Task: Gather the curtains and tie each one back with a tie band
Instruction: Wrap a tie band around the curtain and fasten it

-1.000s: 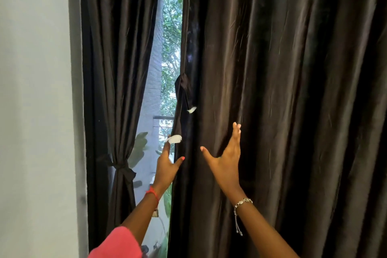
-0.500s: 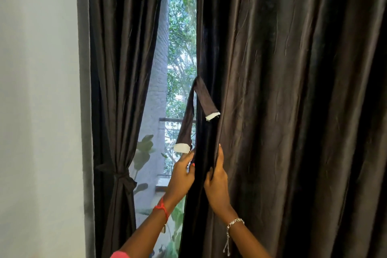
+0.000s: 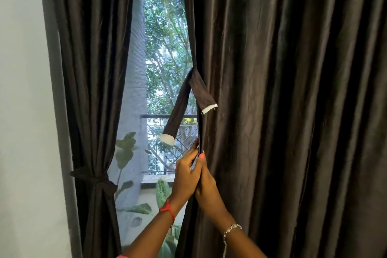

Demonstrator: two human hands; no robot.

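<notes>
Hands meet at the inner hem of the loose dark-brown satin curtain (image 3: 293, 111): the left hand (image 3: 185, 176) and the right hand (image 3: 207, 186) both pinch that hem, fingers curled on the fabric. Above them on the same hem hangs a dark fabric tie band (image 3: 180, 107) (white tips on both ends), untied. Left of this curtain, the matching dark curtain (image 3: 94, 90) is already cinched by its own band (image 3: 94, 180).

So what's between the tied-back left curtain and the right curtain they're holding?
Head view: the window gap, with the loose tie band dangling in it from the edge of the right curtain.
</notes>
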